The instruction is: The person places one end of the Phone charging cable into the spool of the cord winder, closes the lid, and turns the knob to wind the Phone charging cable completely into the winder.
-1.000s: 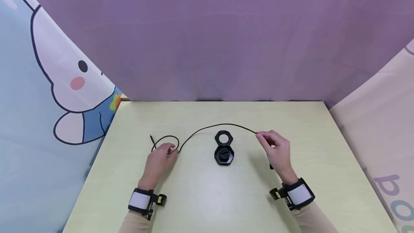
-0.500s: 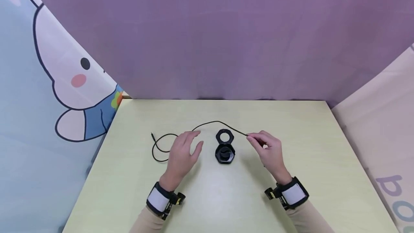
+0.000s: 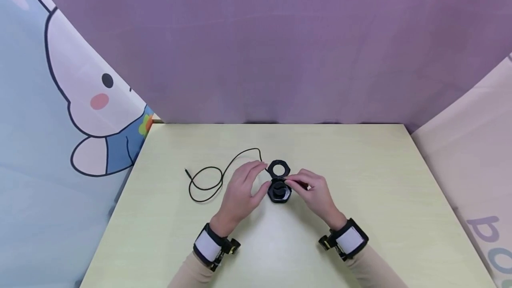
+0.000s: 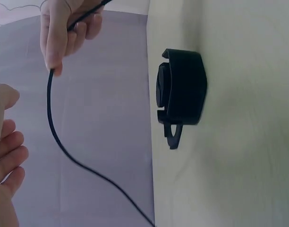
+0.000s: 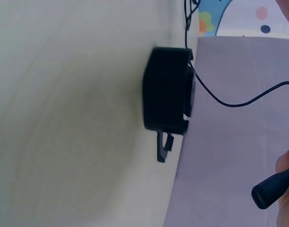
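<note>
A black charging cable (image 4: 77, 163) runs from my right hand (image 3: 318, 194), which pinches it between thumb and fingers near one end. That end's thick black plug (image 5: 272, 190) juts out of the hand in the right wrist view. My left hand (image 3: 241, 189) holds nothing; its fingers are spread loosely beside the cable. Between the hands stands a black hexagonal case (image 3: 279, 200) with a round hub inside. Its hinged lid (image 3: 286, 165), with a large round hole, is flipped back. Both hands are above the case in the wrist views.
The cable's other end (image 3: 187, 173) lies looped at the left of the pale table (image 3: 360, 154). A purple curtain (image 3: 280, 57) hangs behind the table, and a cartoon-printed cloth (image 3: 36, 168) is on the left.
My left hand has let go of the cable and moved right toward the case. The right hand has moved left to the case with the cable, whose middle now bends more sharply.
</note>
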The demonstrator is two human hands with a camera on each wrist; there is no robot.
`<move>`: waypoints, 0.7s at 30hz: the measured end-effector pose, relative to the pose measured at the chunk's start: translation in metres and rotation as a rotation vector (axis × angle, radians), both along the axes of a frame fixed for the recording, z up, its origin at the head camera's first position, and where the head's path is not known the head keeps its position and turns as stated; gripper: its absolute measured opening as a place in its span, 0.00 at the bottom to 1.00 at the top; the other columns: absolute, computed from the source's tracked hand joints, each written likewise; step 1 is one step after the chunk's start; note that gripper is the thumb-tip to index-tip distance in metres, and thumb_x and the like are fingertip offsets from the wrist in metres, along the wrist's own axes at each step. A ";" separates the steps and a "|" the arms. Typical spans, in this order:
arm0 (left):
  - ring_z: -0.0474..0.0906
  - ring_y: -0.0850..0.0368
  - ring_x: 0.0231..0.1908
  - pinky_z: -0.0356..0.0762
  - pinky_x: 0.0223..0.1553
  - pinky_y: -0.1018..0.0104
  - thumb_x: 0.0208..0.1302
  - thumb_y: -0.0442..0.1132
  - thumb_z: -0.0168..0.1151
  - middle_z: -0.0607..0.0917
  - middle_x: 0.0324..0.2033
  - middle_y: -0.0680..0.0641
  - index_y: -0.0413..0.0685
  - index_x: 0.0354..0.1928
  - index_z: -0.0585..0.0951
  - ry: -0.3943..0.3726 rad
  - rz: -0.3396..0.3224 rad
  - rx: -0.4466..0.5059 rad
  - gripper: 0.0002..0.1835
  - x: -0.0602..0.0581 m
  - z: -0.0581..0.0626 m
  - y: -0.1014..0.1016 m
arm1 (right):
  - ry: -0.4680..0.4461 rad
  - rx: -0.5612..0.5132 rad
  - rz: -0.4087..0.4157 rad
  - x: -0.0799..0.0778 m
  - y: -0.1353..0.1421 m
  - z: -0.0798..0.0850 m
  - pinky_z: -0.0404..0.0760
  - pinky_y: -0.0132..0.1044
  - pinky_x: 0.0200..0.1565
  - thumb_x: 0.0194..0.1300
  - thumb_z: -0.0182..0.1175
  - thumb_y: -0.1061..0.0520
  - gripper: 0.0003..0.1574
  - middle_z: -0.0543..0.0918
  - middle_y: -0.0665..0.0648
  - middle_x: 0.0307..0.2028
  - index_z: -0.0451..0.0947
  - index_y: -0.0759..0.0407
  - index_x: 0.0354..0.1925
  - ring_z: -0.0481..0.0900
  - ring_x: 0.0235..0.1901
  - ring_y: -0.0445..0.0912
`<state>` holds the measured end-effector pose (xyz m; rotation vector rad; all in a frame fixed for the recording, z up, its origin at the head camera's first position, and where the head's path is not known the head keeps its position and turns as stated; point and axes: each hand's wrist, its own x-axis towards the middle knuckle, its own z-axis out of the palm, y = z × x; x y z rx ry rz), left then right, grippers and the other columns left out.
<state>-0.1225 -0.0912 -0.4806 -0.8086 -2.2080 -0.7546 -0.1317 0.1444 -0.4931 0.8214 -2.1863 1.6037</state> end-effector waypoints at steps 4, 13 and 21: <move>0.80 0.47 0.58 0.77 0.64 0.55 0.73 0.46 0.64 0.84 0.56 0.42 0.38 0.61 0.79 -0.025 -0.034 -0.035 0.22 0.000 -0.004 0.004 | 0.034 0.019 0.030 -0.005 -0.005 -0.015 0.69 0.24 0.25 0.56 0.72 0.74 0.14 0.82 0.50 0.26 0.90 0.62 0.40 0.70 0.24 0.35; 0.82 0.48 0.56 0.78 0.63 0.60 0.73 0.34 0.61 0.85 0.54 0.42 0.38 0.59 0.81 -0.064 -0.095 -0.148 0.16 0.003 -0.015 0.018 | 0.073 0.092 0.051 -0.003 -0.016 -0.023 0.78 0.22 0.36 0.57 0.73 0.72 0.13 0.87 0.53 0.34 0.90 0.60 0.39 0.81 0.31 0.42; 0.83 0.53 0.50 0.81 0.54 0.66 0.77 0.36 0.55 0.84 0.51 0.45 0.38 0.59 0.81 -0.057 -0.088 -0.175 0.15 0.004 -0.028 0.025 | 0.128 0.166 0.050 -0.002 -0.017 -0.030 0.82 0.24 0.50 0.55 0.72 0.74 0.12 0.88 0.62 0.43 0.89 0.66 0.39 0.87 0.42 0.55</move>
